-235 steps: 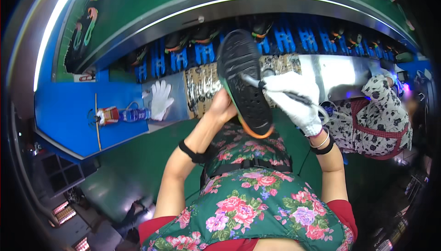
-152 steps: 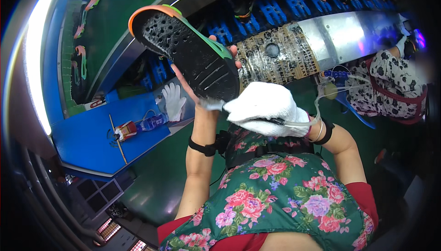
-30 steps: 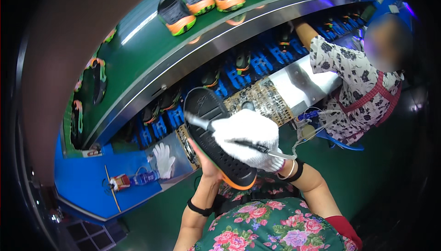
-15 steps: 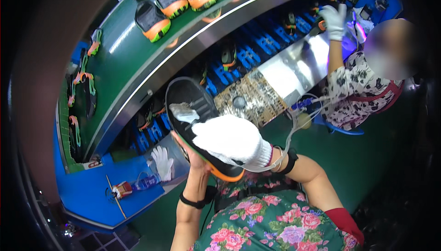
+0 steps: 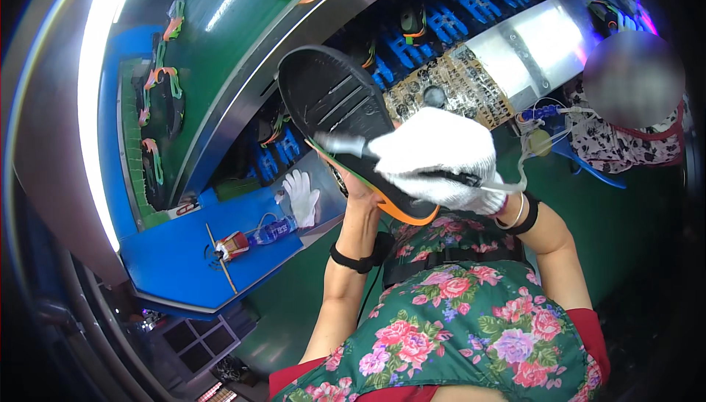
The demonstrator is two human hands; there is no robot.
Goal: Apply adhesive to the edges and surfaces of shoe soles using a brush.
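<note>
My bare left hand (image 5: 359,187) supports a black shoe sole (image 5: 327,93) from below, its fingers partly hidden behind it. The sole is tilted, its hollow inner side facing up, with an orange rim at the heel end. My right hand (image 5: 445,155), in a white knit glove, is closed round a brush whose pale bristles (image 5: 342,144) are motion-blurred over the middle of the sole, near its left edge. The brush handle is mostly hidden in the glove. A thin clear tube (image 5: 515,185) runs from that hand along the wrist.
Behind the sole are a taped brown work surface (image 5: 471,82) and a row of blue holders (image 5: 445,27). A green conveyor (image 5: 228,56) curves at left, with shoe parts. A white glove (image 5: 300,197) and bottle (image 5: 273,231) lie by the blue table (image 5: 173,262). A co-worker (image 5: 625,126) sits at right.
The brush has moved along the sole from nearer the toe toward the middle. The view has shifted, and the co-worker's raised gloved hand no longer shows there. My left hand keeps its hold.
</note>
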